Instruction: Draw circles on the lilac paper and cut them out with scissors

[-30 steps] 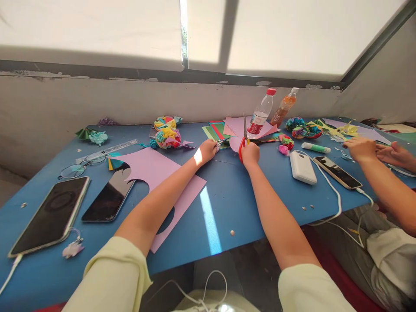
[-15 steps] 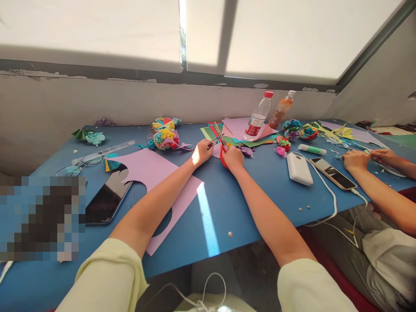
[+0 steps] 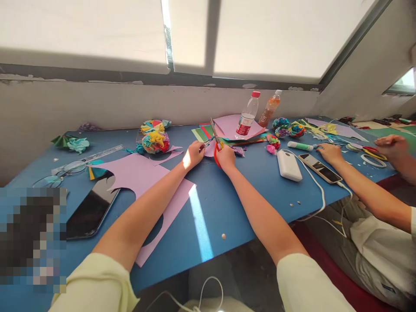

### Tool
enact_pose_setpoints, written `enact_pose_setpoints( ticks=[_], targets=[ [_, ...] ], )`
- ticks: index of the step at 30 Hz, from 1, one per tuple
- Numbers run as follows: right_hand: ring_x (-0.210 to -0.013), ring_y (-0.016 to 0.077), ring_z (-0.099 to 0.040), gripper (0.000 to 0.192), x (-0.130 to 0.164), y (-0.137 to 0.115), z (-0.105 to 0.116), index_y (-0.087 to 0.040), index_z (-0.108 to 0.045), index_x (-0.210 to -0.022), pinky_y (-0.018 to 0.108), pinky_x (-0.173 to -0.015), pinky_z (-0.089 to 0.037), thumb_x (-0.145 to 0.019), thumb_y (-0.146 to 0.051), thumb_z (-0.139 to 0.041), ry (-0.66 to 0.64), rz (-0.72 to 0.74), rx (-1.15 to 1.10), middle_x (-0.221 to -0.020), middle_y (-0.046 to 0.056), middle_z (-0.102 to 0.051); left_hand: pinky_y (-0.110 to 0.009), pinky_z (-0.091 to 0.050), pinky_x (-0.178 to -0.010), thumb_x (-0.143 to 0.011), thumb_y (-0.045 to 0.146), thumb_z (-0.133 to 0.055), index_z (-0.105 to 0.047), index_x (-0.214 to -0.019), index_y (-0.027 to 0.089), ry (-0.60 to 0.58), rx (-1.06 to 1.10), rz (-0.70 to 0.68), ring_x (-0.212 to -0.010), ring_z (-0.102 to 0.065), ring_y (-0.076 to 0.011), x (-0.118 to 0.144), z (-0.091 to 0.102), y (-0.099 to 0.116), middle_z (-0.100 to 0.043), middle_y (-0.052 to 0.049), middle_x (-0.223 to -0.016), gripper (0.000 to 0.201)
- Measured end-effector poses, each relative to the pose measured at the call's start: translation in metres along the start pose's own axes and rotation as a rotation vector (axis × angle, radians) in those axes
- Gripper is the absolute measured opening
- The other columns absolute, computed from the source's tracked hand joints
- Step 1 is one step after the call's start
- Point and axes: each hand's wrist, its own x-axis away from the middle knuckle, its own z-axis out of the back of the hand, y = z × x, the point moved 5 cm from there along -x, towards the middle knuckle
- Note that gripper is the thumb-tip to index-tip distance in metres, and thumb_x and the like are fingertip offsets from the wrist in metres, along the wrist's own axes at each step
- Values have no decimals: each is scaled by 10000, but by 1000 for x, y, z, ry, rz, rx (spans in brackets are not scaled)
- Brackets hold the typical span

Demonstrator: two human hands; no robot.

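right hand (image 3: 225,157) closed in the red handles of scissors (image 3: 216,143), blades up and parted, far of table centre. left hand (image 3: 194,154) just left of it, fingers pinched on a small pink piece (image 3: 210,150) at the blades; exact grip too small to tell. cut judged under way, not finished: piece between the blades, no finished shape seen there.

near and left, under the left forearm: large pink sheet (image 3: 147,180) with rounded notches already cut from its edges, flat on the blue table (image 3: 227,203). phone (image 3: 92,208) on its left corner. glasses (image 3: 53,175) and ruler (image 3: 87,154) further left. finished paper flowers (image 3: 155,138) far left of the hands; more flowers (image 3: 286,128) far right. paper stack (image 3: 235,130) just beyond the scissors.

containers: clear bottle (image 3: 247,115), red cap on, upright, seemingly near empty; second bottle (image 3: 269,108), white cap, orange drink, upright, touching or just beside the first.

right: power bank (image 3: 289,165) cabled to a second phone (image 3: 320,168), glue stick (image 3: 300,146). another person's hand (image 3: 329,152) on the table; their other hand (image 3: 391,145) further right.
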Motion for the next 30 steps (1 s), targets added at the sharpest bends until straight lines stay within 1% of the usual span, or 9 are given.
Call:
enact_pose_setpoints(
  ticks=[4, 8, 13, 18, 21, 23, 26, 28, 30],
  targets=[
    [-940, 187, -642, 393, 11, -10, -7, -140, -628, -1036, 370, -846, -503, -942, -482, -457, -59, 60, -25, -1000, 81, -682, -394, -536, -843, -926, 339, -550, -588, -1138, 166, -4, -6, -4, -973, -611, -187, 0, 0, 1, -605, -87, -1151, 277],
    [-950, 208, -650, 400, 13, -12, -8, -143, -627, -1030, 362, -827, -495, -950, -473, -415, -89, 69, -29, -990, 91, -697, -389, -538, -836, -926, 337, -550, -591, -1129, 162, -20, -14, 0, -963, -613, -184, 1, 0, 3, -610, -84, -1138, 271],
    [-981, 201, -637, 409, 12, -16, -15, -124, -609, -1083, 387, -870, -487, -945, -469, -436, -91, 62, -1, -1053, 108, -675, -381, -543, -819, -925, 337, -552, -592, -1122, 157, -49, -24, 13, -945, -617, -180, 2, 1, 8, -614, -82, -1120, 270],
    [-981, 204, -635, 420, 8, -18, -23, -120, -593, -1105, 380, -859, -490, -908, -478, -500, -92, 56, 24, -1061, 109, -671, -387, -539, -827, -922, 337, -558, -594, -1118, 156, -89, -46, 19, -952, -616, -183, 4, 2, 14, -615, -81, -1121, 269],
    [-999, 228, -636, 395, 8, -18, -22, -123, -604, -1090, 364, -853, -484, -875, -447, -536, -97, 74, 32, -1073, 126, -677, -380, -542, -817, -919, 334, -562, -593, -1121, 157, -106, -58, 33, -945, -617, -182, 6, 2, 17, -614, -80, -1119, 270],
    [-1014, 252, -638, 398, 9, -18, -20, -129, -606, -1089, 347, -839, -481, -870, -450, -516, -87, 76, 34, -1084, 142, -680, -379, -542, -817, -920, 334, -562, -595, -1116, 158, -96, -57, 47, -945, -617, -181, 9, 2, 18, -615, -80, -1117, 266],
    [-1027, 274, -638, 453, 11, -16, -16, -137, -608, -1093, 336, -829, -481, -877, -510, -468, -70, 67, 44, -1075, 152, -684, -382, -537, -828, -917, 331, -565, -613, -1067, 155, -10, -40, 91, -944, -616, -179, 10, 11, 18, -628, -74, -1085, 236],
    [-1040, 272, -634, 486, 11, -14, -15, -138, -607, -1103, 334, -839, -483, -887, -541, -444, -68, 61, 62, -1059, 148, -687, -387, -530, -844, -918, 325, -564, -627, -1014, 153, 118, -16, 153, -944, -614, -178, 8, 24, 19, -637, -69, -1050, 207],
    [-1056, 257, -626, 493, 11, -14, -14, -143, -607, -1115, 335, -857, -484, -907, -549, -422, -76, 61, 91, -1054, 136, -684, -388, -529, -845, -923, 327, -555, -625, -1014, 152, 275, 25, 218, -939, -615, -177, 3, 42, 21, -637, -68, -1044, 209]
  ],
)
